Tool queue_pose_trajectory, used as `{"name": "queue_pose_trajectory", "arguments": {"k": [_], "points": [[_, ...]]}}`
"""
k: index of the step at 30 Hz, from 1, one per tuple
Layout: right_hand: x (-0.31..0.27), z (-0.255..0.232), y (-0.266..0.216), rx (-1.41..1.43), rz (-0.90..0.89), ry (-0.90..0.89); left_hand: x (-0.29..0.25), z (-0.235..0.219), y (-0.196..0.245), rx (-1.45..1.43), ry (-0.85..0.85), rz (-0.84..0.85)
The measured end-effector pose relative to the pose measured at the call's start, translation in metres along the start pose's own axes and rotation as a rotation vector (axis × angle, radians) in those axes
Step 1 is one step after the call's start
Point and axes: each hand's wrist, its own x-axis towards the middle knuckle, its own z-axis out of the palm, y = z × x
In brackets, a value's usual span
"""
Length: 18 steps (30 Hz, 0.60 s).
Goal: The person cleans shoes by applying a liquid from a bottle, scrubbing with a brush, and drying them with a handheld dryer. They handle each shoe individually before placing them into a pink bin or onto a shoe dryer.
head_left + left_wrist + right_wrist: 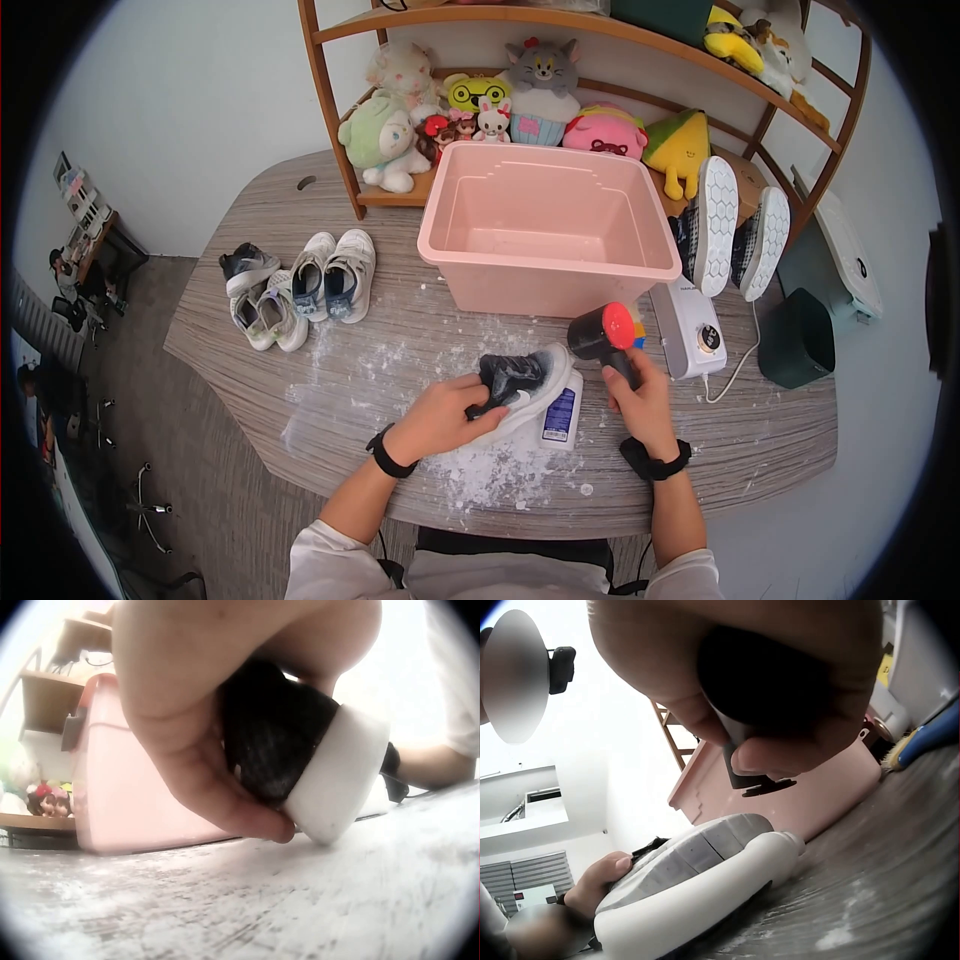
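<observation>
My left hand (438,418) grips a black-and-white sneaker (535,372) at its heel end, fingers over the dark upper. The sneaker tilts, toe pointing right, and its white sole edge (341,780) is close over the table in the left wrist view. A white bottle with a blue label (562,412) lies beside the sneaker on the right. My right hand (645,400) holds a small black hair dryer (592,335) with a red round end by its handle, just right of the sneaker's toe. In the right wrist view, the sneaker's sole (705,847) shows behind the bottle.
White powder (490,475) is scattered over the wooden table (330,420). A pink bin (550,295) stands behind the sneaker. Several other shoes (345,275) sit at the left. A white device (688,325) with a cord and a blue brush (930,739) are on the right.
</observation>
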Motion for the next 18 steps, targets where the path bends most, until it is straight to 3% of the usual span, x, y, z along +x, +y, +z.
{"name": "queue_pose_trajectory", "arguments": {"k": [10,15,18], "points": [[-0.003,-0.002,-0.010,-0.099,0.033,-0.037,0.002,-0.001,-0.002,0.002,-0.016,0.057],[-0.005,-0.012,-0.013,-0.124,-0.037,-0.186,0.003,-0.002,-0.003,0.013,-0.042,0.051],[-0.004,-0.010,-0.007,-0.183,-0.091,-0.131,0.003,-0.002,-0.005,0.009,-0.043,0.052]]}}
